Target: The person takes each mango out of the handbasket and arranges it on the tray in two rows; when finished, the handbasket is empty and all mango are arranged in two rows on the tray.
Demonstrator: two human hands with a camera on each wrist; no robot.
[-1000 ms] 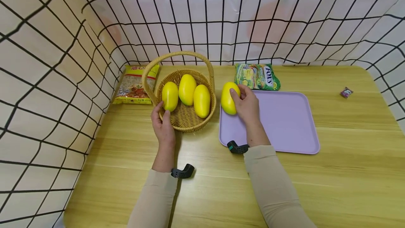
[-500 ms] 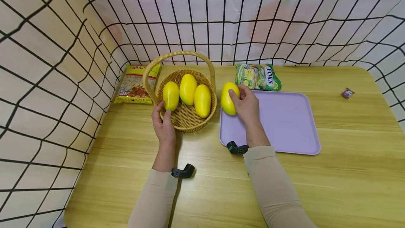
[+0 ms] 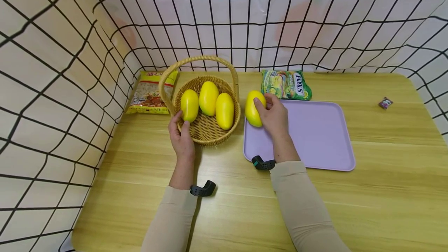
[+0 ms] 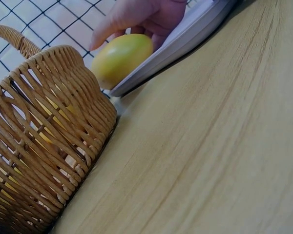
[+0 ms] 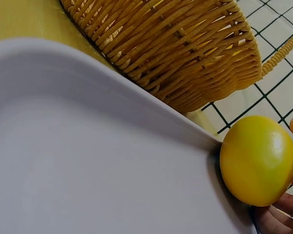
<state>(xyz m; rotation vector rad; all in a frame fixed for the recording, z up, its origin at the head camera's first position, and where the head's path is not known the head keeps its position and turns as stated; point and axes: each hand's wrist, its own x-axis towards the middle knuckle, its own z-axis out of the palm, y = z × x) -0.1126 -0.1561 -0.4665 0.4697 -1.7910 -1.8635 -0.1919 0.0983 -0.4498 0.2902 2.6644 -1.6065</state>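
Observation:
In the head view my right hand [image 3: 274, 116] holds a yellow mango [image 3: 254, 109] at the far left corner of the lilac tray [image 3: 315, 135]. In the right wrist view the mango [image 5: 258, 161] sits against the tray's rim, fingers on its far side. My left hand [image 3: 182, 139] grips the near left rim of a round wicker basket [image 3: 210, 142], close to the foot of its arched handle. Inside the basket lie three more mangoes: one on the left [image 3: 189, 106], one at the back [image 3: 209, 98] and one on the right [image 3: 224, 111]. The left wrist view does not show the left hand.
Behind the tray lies a green FOX'S candy bag [image 3: 287, 84]. A yellow food packet [image 3: 152, 92] is left of the basket. One small purple wrapped sweet [image 3: 385, 103] lies at the right on the wooden table [image 3: 385, 189]. White walls with black grid lines enclose the table.

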